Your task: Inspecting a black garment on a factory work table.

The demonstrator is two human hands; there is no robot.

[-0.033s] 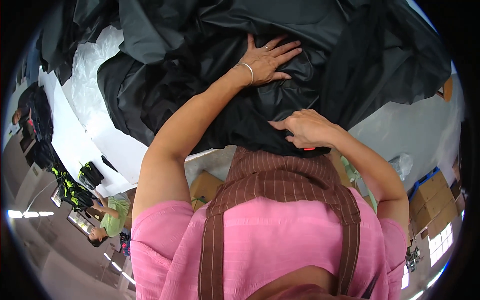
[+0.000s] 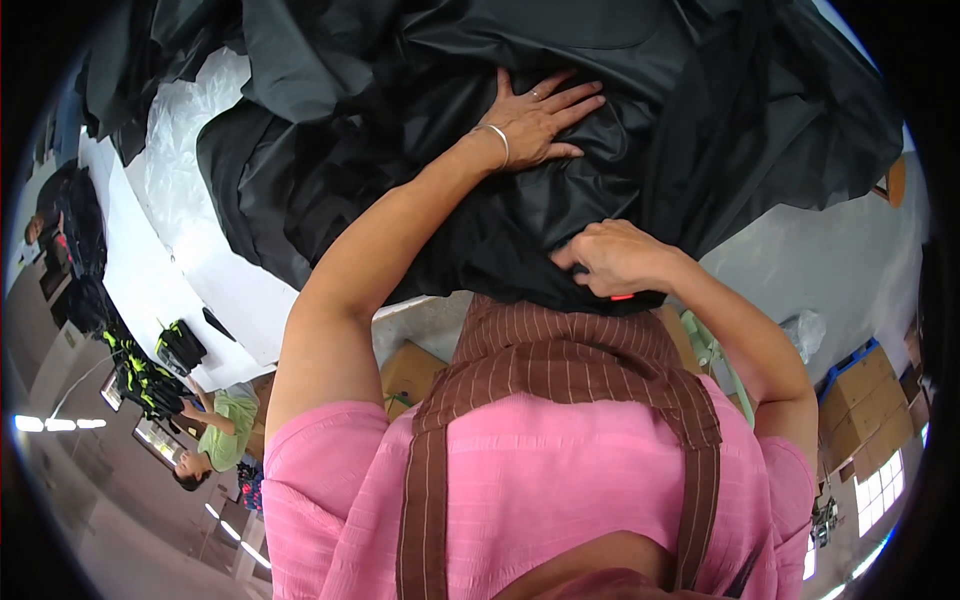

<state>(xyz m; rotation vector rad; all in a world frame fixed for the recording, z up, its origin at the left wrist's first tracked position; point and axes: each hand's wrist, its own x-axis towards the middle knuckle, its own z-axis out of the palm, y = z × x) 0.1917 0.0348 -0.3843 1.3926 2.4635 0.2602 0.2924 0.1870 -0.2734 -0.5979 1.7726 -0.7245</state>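
A large spread of black, slightly shiny fabric [image 2: 600, 190] lies rumpled in front of me, its near edge hanging against my brown striped apron [image 2: 560, 370]. My left hand [image 2: 532, 125] rests flat on the cloth, fingers spread, with a ring and a bracelet on it. Closer to my body, my right hand [image 2: 622, 257] is closed at the near part of the fabric, its fingers curled down to the cloth. A small red thing [image 2: 622, 297] peeks out under that palm; what it belongs to is hidden.
White sheeting and crumpled clear plastic [image 2: 195, 140] lie on the table at left. Beyond, a person in green [image 2: 230, 430] works near black and yellow-green items [image 2: 145, 380]. Cardboard boxes [image 2: 868, 400] are stacked at right; another box [image 2: 412, 375] stands under the table edge.
My right index finger, stretched out over the cloth before, has drawn in and curled. My left hand stays in place. The person at left has shifted slightly.
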